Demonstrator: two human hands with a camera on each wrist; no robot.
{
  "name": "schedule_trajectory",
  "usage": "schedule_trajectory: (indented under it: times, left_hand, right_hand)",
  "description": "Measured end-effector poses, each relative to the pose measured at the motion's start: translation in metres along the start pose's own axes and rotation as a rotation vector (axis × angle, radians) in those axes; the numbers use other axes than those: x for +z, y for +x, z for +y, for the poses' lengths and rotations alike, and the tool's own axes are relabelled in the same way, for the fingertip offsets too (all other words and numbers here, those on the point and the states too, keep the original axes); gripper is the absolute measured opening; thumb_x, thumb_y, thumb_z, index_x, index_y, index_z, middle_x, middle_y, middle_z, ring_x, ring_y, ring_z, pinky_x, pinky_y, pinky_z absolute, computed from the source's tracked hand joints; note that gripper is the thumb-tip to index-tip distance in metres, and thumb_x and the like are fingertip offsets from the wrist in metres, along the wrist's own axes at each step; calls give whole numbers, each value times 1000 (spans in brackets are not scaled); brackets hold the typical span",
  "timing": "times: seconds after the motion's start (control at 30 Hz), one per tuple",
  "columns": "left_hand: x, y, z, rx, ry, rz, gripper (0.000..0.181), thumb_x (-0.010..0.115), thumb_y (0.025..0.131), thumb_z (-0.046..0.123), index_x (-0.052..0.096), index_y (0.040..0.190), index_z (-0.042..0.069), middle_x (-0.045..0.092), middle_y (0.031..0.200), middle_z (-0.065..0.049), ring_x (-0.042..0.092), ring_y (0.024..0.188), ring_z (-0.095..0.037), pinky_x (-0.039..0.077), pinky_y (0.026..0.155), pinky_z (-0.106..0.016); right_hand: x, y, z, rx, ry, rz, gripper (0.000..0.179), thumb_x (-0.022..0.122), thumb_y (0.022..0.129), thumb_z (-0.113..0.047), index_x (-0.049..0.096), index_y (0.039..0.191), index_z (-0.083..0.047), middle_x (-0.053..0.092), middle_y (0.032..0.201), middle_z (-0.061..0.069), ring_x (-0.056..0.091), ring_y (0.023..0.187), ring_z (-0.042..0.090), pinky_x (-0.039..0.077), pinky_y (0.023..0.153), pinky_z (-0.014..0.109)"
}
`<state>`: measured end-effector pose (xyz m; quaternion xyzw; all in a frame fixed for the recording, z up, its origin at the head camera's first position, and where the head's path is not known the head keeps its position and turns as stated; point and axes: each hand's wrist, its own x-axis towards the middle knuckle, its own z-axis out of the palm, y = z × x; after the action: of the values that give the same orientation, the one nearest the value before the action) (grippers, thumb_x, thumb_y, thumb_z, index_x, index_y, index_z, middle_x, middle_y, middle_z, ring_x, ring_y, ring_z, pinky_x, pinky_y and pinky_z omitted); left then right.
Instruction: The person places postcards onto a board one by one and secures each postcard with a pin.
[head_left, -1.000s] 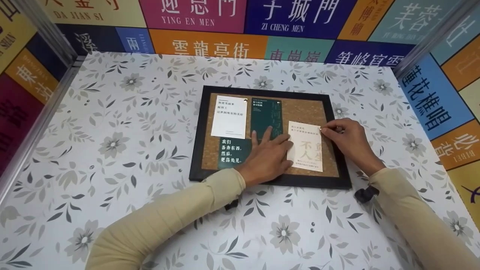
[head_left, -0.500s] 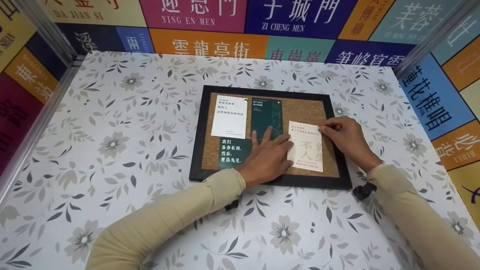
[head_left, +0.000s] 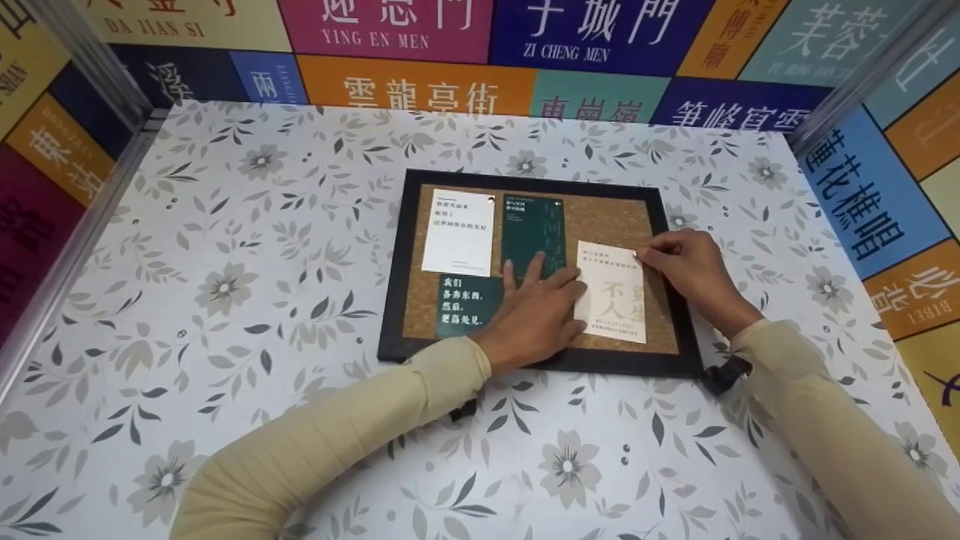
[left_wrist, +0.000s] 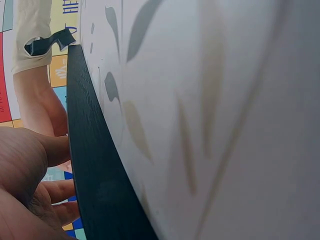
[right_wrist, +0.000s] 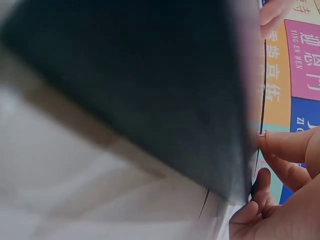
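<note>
A black-framed cork board (head_left: 600, 219) lies on the table in the head view. My left hand (head_left: 529, 319) rests on it with fingers spread, touching the left edge of a cream card (head_left: 611, 296). At that card's upper right corner, my right hand (head_left: 694, 274) pinches a small pushpin (right_wrist: 262, 134) between thumb and index finger. The pin is mostly covered in the head view. The left wrist view has my left palm (left_wrist: 25, 175) beside the frame's edge (left_wrist: 100, 165). In the right wrist view, my right hand (right_wrist: 292, 175) is at the board's rim.
On the board are a white card (head_left: 459, 232), a dark green card (head_left: 531, 232) and a lower green card (head_left: 461, 307), partly under my left hand. The flower-patterned tabletop (head_left: 300, 262) surrounds the board. Colourful lettered panels (head_left: 420, 86) stand behind.
My right hand and wrist have shifted slightly left and inward, its fingertips closer over the cream card's corner. My left hand and the board stay where they were.
</note>
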<state>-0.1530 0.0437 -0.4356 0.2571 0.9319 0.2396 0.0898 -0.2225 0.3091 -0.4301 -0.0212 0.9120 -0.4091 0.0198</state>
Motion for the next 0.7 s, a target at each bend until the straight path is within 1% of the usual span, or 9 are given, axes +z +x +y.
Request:
schedule_trajectory:
  times: [0.2,0.37,0.43,0.7]
  left_hand:
    - [0,1,0,0,-1,1,50,69,110,38,62,156,19,40,177,-2,13,168,-46,3,128,-78]
    - [0,0,0,-2,-2,0,51,69,110,37,61,157,19,40,177,-2,13,168,-46,3,128,-79]
    - [0,0,0,-4,-1,0,52,69,110,38,60,158,19,40,177,-2,13,168,-46,3,128,-79]
    - [0,0,-1,11,-1,5,52,69,111,37,60,159,18,41,176,-4,14,168,-46,5,127,-80]
  right_hand:
    - [0,1,-1,26,22,3,30,74,106,-20,81,113,8,69,100,2,56,86,12,47,71,22]
    - [2,2,-1,52,21,21,29,75,105,-20,81,109,8,67,102,3,55,90,15,46,73,23]
    - [2,3,-1,62,18,29,28,76,104,-20,81,108,8,67,100,4,55,90,16,46,73,23]
    - [4,5,3,77,6,43,24,77,102,-20,81,105,4,72,91,-6,58,88,14,47,74,22]
